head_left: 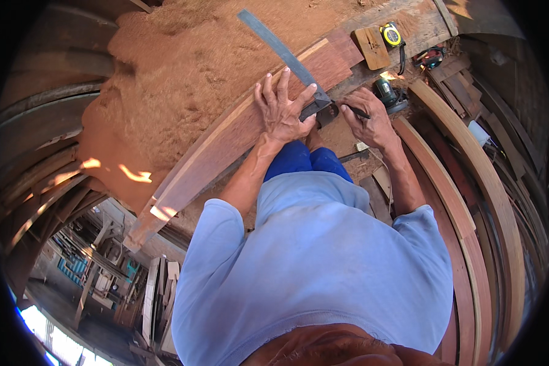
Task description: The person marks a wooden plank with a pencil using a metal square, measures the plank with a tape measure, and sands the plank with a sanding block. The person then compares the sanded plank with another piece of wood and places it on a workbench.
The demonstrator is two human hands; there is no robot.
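Note:
A long reddish-brown board (229, 141) lies slantwise in front of me. Across its right part rests a try square (279, 50), its grey blade reaching beyond the far edge and its dark stock by the near edge. My left hand (280, 116) lies over the board with fingers spread, thumb and palm clamping the square's stock against the edge. Close to the square's corner, my right hand (373, 125) is closed round a slim black pencil or pen (358, 112). Its tip is near the board's near edge; contact there cannot be made out.
Sawdust (158, 91) covers the ground beyond the board. To the right lie a wooden block (372, 49), a yellow tape measure (391, 35), a dark green power tool (385, 91) and long curved timbers (476, 152). Stacked wood (158, 299) stands at lower left.

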